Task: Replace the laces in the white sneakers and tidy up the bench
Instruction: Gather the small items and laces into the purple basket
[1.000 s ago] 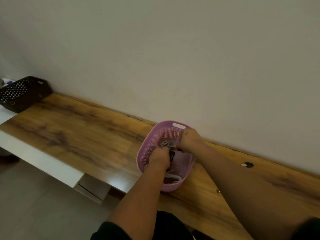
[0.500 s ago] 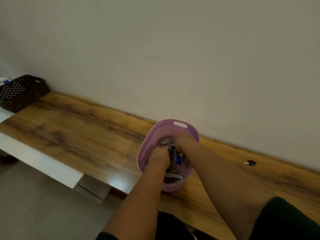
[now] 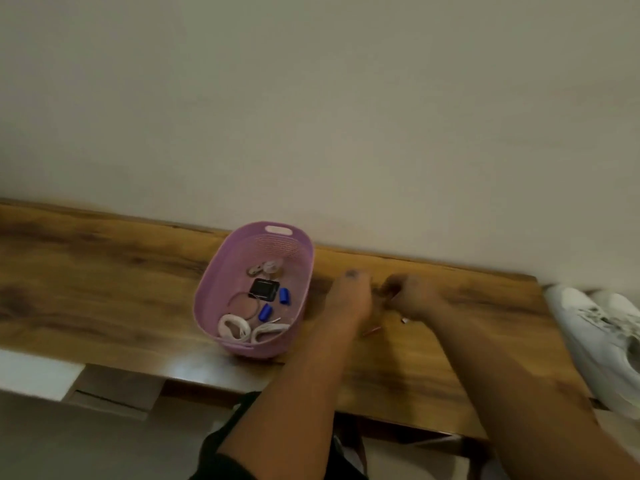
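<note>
Both hands on the wooden bench (image 3: pixel 104 271), beside a purple basket (image 3: pixel 214 292)

Motion blur hides what the left hand (image 3: pixel 351 299) and right hand (image 3: pixel 412 297) do; their grip cannot be told. White sneakers (image 3: pixel 602 337), cut off at the right edge, lie lengthwise across the bench's right end. Coiled white laces (image 3: pixel 235 327) sit in the basket. No writing is legible.

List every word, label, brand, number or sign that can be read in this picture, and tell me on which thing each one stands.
None can be read.
Black square thing in the purple basket: any print is too blurred.
White sneakers: grey marks on the side, too blurred to tell as a brand.
Blue caps, wooden bench, wall: no text shows.
</note>
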